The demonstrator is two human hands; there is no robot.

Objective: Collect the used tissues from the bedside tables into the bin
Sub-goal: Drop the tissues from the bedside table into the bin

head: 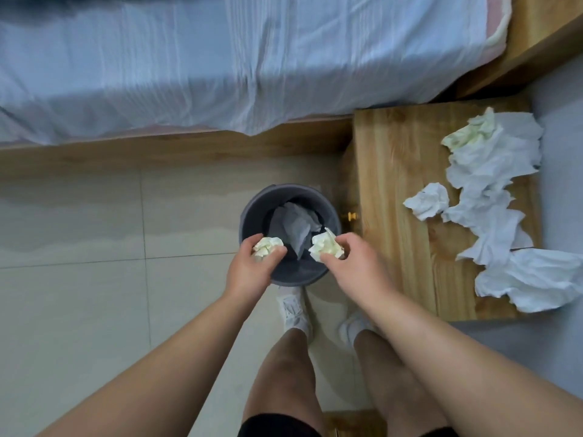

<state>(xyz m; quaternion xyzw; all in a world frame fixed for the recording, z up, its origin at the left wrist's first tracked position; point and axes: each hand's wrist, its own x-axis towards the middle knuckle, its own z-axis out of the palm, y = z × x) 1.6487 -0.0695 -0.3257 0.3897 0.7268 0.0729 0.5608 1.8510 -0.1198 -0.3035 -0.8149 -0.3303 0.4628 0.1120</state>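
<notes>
A dark grey round bin stands on the tiled floor in front of my feet, with a crumpled grey-white tissue lying inside. My left hand holds a small yellowish crumpled tissue over the bin's near-left rim. My right hand holds another yellowish crumpled tissue over the bin's near-right side. On the wooden bedside table to the right lie several more used tissues: a small white ball, a yellowish wad and large white crumpled sheets.
A bed with a pale blue sheet runs across the top, on a wooden frame. A brass drawer knob sticks out from the table beside the bin. Beige floor tiles stretch to the left. My white shoes stand just behind the bin.
</notes>
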